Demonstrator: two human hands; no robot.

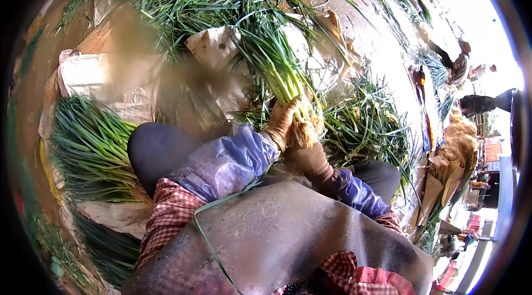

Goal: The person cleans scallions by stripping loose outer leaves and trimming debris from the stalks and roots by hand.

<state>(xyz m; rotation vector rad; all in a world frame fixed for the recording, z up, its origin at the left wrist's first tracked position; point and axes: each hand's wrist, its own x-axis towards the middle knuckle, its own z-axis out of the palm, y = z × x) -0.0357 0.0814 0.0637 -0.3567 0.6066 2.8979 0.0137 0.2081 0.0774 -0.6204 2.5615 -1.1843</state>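
A bunch of green onions [285, 81] slants up and away from me, its pale stems and stringy roots toward my lap. My left hand [281, 123], in a tan glove, is wrapped round the lower stems. At the root end is my gloved right hand [309, 163], closed against the roots; its fingertips are mostly hidden. A dark, dirt-marked apron [266, 228] covers my lap, with a long green leaf [208, 245] lying across it.
Left of my knee, more green onions [91, 148] lie on sacking. A large leafy heap [205, 1] spreads ahead, and loose trimmings [368, 123] lie to the right. Pale sack sheets [213, 45] cover the ground. Another person [459, 68] is bent over at far right.
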